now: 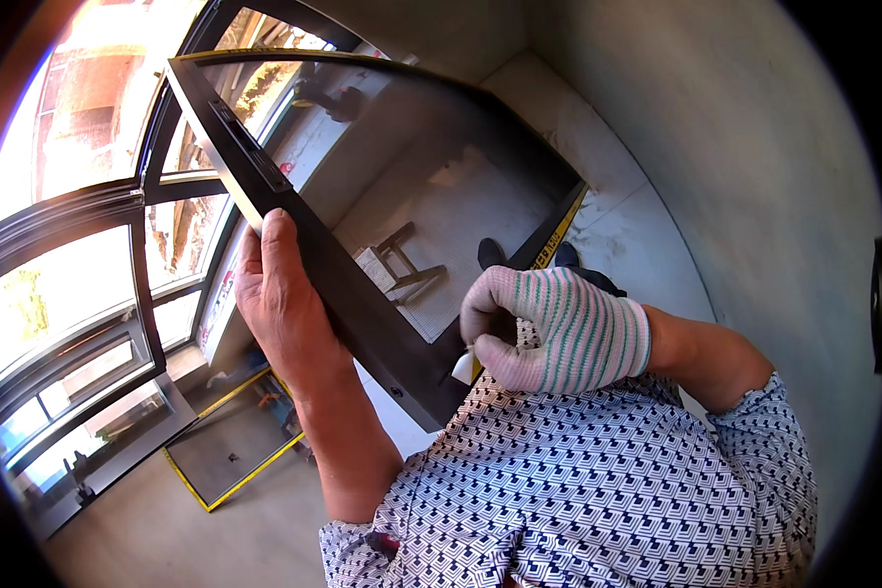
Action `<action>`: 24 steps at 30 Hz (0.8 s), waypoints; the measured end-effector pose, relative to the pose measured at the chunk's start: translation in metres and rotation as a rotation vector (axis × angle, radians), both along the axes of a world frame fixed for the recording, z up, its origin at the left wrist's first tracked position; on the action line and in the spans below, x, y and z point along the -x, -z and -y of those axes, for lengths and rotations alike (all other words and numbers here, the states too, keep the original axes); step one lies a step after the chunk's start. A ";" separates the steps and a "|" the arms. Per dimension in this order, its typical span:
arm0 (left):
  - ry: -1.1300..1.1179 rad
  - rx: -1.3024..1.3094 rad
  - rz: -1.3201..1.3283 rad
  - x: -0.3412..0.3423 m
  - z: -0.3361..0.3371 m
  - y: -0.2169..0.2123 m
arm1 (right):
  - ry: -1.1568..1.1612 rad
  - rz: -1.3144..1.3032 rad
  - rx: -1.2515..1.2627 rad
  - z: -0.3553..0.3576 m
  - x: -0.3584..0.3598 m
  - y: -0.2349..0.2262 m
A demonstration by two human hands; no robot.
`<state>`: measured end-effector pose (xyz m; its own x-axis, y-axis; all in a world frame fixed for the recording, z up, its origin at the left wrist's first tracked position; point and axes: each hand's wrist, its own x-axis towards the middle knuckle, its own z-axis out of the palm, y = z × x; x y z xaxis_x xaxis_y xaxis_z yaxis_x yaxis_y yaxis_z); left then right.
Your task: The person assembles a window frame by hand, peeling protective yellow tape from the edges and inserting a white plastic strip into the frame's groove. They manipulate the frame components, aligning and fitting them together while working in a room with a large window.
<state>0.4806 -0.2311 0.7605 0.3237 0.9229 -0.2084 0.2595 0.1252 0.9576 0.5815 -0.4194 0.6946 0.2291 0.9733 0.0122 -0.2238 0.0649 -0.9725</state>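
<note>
One dark framed screen [392, 206] was held up in front of the person, tilted, its near corner low by the chest. Two hands were on it. The bare left hand [282, 304] was clamped on the frame's left rail, fingers wrapped over its outer edge. The gloved right hand [557, 328], in a striped knit glove, was closed on the lower rail near the corner, pinching one small white piece [463, 367] against it. A yellow strip [559, 233] ran along that rail. Through the mesh, one small stool [402, 257] stood on the concrete floor. A second screen [233, 443], yellow-edged, lay on the floor below the windows [78, 294], well apart from the hands.
</note>
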 end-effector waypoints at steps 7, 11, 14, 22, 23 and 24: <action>0.065 -0.092 -0.057 -0.004 -0.002 -0.002 | -0.068 0.088 -0.075 -0.002 -0.001 -0.013; 0.064 -0.028 -0.205 -0.003 -0.005 -0.005 | -0.050 0.110 -0.104 -0.003 0.007 -0.006; 0.068 -0.018 -0.202 -0.003 0.002 -0.006 | -0.017 0.129 -0.155 -0.003 0.014 -0.002; 0.124 0.008 -0.250 0.010 -0.026 -0.026 | 0.089 0.208 -0.190 -0.024 0.037 -0.011; 0.096 -0.003 -0.253 0.006 -0.026 -0.027 | 0.120 0.209 -0.206 -0.026 0.037 -0.011; 0.073 -0.013 -0.255 0.001 -0.026 -0.029 | 0.152 0.209 -0.223 -0.029 0.039 -0.012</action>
